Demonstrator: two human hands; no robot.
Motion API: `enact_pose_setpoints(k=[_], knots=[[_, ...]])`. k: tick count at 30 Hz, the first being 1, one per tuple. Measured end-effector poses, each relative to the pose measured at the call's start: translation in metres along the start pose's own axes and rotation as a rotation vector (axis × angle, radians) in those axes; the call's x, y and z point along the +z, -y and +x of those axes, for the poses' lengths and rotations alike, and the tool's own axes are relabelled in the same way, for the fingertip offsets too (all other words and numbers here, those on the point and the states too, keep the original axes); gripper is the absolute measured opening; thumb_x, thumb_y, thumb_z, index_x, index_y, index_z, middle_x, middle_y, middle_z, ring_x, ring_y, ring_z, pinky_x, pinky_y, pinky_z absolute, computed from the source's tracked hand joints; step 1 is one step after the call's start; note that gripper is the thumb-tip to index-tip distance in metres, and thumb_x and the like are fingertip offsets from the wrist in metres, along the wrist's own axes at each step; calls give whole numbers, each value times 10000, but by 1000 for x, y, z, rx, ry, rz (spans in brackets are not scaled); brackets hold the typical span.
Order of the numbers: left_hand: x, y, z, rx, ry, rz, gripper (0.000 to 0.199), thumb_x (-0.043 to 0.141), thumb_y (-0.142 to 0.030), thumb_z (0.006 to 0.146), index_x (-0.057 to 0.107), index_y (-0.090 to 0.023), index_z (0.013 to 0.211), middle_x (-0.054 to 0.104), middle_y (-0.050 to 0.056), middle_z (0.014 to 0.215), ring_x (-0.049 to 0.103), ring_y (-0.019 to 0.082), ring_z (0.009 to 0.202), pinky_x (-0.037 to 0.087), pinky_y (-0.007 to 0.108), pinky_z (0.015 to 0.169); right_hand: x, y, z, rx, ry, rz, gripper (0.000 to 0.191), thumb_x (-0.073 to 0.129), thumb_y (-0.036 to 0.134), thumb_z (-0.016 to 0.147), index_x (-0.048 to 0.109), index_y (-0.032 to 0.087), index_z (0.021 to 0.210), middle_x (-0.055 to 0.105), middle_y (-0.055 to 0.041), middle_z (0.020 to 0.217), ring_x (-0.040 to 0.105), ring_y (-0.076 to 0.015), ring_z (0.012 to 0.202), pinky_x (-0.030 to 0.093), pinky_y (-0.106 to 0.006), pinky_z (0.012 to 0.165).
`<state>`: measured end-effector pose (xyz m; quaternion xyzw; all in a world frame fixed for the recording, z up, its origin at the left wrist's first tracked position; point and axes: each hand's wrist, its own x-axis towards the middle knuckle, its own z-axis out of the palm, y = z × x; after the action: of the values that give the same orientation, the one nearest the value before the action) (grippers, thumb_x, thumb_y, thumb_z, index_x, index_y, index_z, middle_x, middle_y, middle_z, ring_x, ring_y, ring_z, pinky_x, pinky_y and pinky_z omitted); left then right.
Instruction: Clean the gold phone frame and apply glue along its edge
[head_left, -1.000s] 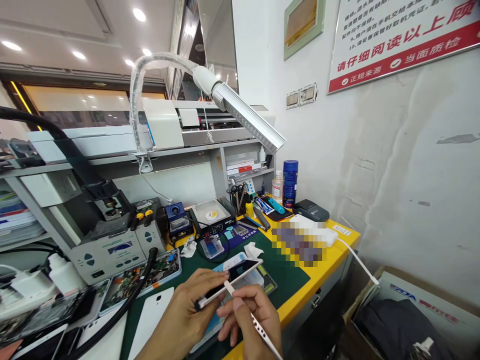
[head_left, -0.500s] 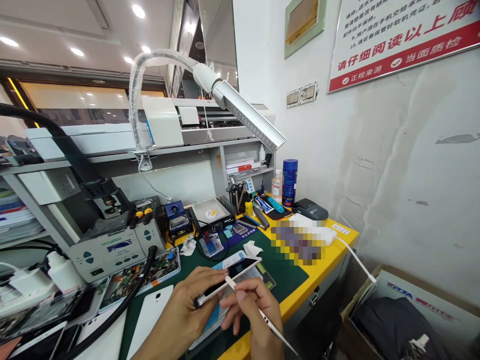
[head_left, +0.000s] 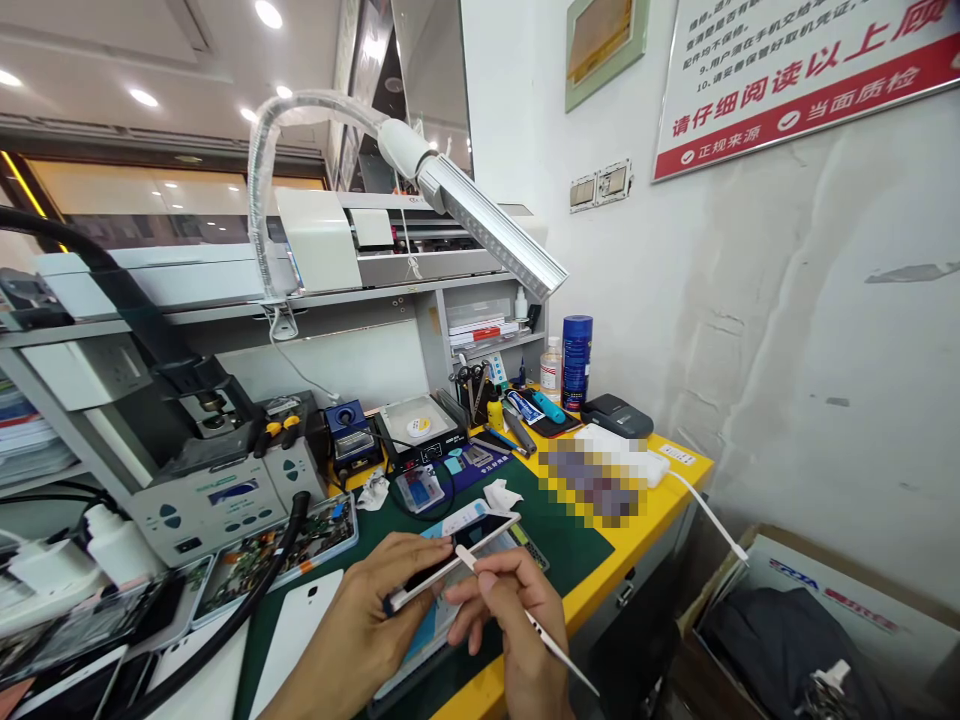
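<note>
A white-edged phone [head_left: 487,533] with a dark face is tilted above the mat, gripped by my left hand [head_left: 375,600] at its near end. My left fingers lie across its face and the thumb is beneath. In my right hand [head_left: 517,620] is a slim white spudger [head_left: 559,650], pinched between thumb and fingers. Its flat, rounded tip rests at the phone's near long edge, and its thin tail sticks out below the hand. Whether the tip sits inside the seam, I cannot tell. Under the hands lies a light blue and white flat item [head_left: 431,640], partly hidden.
A green mat [head_left: 577,545] covers part of the yellow bench [head_left: 679,480]. To the left are a tray of circuit boards [head_left: 315,545], a thick black hose [head_left: 247,610] and a white panel [head_left: 296,635]. A lamp [head_left: 495,225] hangs above; a blue can [head_left: 576,362] stands behind.
The spudger tip has slid a little along the phone's edge, away from my left hand. My view has shifted slightly; both grips look the same.
</note>
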<state>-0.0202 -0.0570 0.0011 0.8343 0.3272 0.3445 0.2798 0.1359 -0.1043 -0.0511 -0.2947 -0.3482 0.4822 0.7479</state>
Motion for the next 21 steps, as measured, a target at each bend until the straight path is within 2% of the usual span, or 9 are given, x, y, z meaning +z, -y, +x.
enact_pose_setpoints(k=[7,12,21], knots=[[1,3,0,-21,4,-10,345,567,-218,970,719,-331,1258,717,59,1210,667,209,1161,540,326,1015,-3,-3,2,-15,-40,1,365,745,520,870,630,174,860,787,-103,736,689,-166,469,449,-207,422],[2,4,0,-36,9,-21,344,571,-224,971,717,-344,1259,707,49,1219,661,201,1168,530,315,1025,-4,-3,0,-27,-14,-26,372,723,538,887,631,177,874,791,-116,766,700,-179,496,470,-227,440],[2,2,-1,-41,20,2,351,580,-232,969,708,-363,1268,704,38,1239,664,195,1171,534,302,1016,-5,-3,1,-41,-59,-37,325,717,498,903,630,185,880,788,-95,757,684,-168,492,464,-228,437]])
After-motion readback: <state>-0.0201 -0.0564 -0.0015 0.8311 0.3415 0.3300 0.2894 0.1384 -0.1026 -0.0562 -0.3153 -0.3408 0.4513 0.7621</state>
